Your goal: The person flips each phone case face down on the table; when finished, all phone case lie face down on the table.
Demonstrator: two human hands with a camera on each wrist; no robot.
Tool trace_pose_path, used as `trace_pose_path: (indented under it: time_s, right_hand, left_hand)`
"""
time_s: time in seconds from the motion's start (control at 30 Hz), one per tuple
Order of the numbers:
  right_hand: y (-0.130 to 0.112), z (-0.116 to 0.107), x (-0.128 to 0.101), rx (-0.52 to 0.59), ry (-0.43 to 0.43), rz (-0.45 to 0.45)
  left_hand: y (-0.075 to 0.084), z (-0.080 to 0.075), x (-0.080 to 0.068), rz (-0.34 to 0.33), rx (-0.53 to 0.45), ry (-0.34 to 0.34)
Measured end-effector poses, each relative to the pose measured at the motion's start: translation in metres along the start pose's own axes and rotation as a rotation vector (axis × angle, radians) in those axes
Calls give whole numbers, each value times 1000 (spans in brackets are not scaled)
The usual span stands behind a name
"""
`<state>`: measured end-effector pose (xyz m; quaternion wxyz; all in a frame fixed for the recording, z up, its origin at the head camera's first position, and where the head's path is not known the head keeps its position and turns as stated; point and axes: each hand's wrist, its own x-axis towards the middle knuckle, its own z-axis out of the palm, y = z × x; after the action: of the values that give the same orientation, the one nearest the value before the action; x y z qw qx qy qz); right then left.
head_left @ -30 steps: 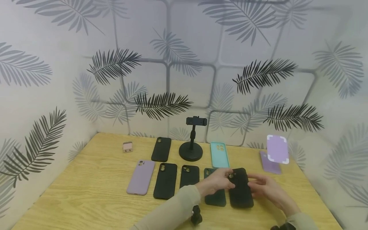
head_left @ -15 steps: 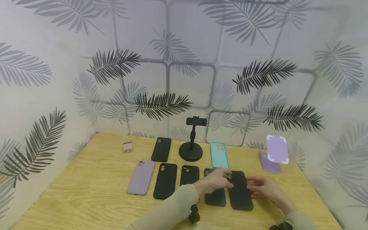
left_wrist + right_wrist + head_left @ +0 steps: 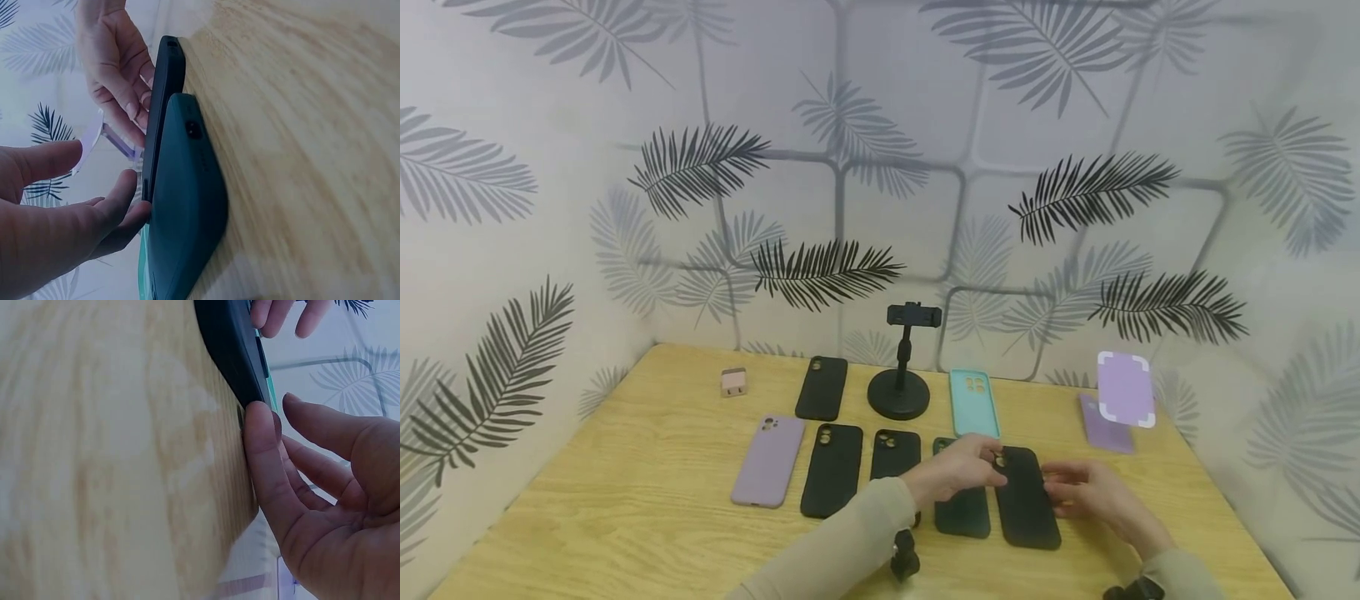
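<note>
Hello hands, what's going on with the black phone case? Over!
Left hand fingertips on flat black phone case, top end. Right hand fingers touching its right edge. Case flat on wooden table, close beside dark green phone case. Nothing blocking.

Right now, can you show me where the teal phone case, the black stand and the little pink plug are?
teal phone case point(image 3: 973, 403), head view, middle of its inside.
black stand point(image 3: 898, 395), head view, round base.
pink plug point(image 3: 733, 382), head view, front face.

Matt, smooth black case like soft plastic; same matt finish on dark green case. Pale wood-grain table, smooth, slight sheen. Glossy-looking black stand.
</note>
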<state>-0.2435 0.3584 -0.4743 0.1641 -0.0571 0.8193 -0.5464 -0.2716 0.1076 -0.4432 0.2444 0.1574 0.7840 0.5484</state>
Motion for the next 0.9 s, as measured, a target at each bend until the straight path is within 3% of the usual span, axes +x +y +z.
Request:
trace_pose_path:
  time_s: [0.27,0.47,0.7,0.9]
  right_hand:
    - [-6,2,5,-18,69,-36]
    - [-18,8,20,-30,107,-44]
    - [-31,16,44,8,109,-118]
    - [-40,22,61,-99,181,-111]
  left_hand:
    - [-6,-17,6,30,-204,-8]
    - [-7,-29,12,42,-212,76]
    - [-6,-38,19,37,-207,177]
    - [-9,-47,23,58,-218,231]
